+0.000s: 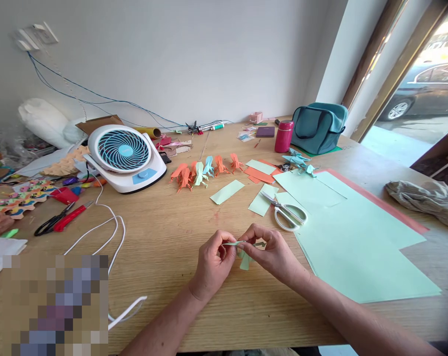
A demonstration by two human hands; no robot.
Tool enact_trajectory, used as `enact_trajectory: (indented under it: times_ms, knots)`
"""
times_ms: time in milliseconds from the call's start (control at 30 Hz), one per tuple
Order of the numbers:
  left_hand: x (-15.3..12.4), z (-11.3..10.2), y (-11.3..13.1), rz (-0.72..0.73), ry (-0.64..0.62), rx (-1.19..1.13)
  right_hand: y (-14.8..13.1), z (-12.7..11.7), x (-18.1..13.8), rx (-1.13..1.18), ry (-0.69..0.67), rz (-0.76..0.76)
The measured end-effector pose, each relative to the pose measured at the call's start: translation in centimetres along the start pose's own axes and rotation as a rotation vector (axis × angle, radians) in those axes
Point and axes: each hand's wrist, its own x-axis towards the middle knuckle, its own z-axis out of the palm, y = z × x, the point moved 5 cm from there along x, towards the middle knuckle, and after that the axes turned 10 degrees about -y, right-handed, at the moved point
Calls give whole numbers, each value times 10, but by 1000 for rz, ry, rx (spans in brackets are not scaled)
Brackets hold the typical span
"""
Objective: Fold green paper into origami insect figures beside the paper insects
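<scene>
Above the front of the wooden table, my left hand [217, 259] and my right hand [271, 252] meet at a pale green paper figure [245, 261]. Thumb and fingertips of each hand pinch it, so both hands are closed. Folded strips stick out between and below the fingers; part of the figure is hidden by them. Beyond my hands lie a pale green paper strip [227, 192] and white-handled scissors [288, 213], the scissors partly over small green paper pieces [261, 201]. Several finished-looking folded paper figures [199, 174] in orange, green and blue stand in a row farther back.
Large green paper sheets [360, 247] cover the right side over a red sheet [412, 221]. A white fan [153, 170] stands left, its cable [116, 222] looping forward. Red-handled pliers [70, 217] lie left. A pink flask [284, 137] and teal bag [316, 129] stand at the back right.
</scene>
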Motion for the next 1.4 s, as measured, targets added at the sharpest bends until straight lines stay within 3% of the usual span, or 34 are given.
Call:
enact_trajectory:
  times_ms: [367,833,1400]
  knots:
    - [1,-2,3,42,12,-34,-6,-1,-1,-121,37,-67]
    - [-1,-6,4,173,40,-8,-7,-2,-1,-89,12,-96]
    - [-4,-7,7,231,51,49,-5,0,-3,-58,-10,-125]
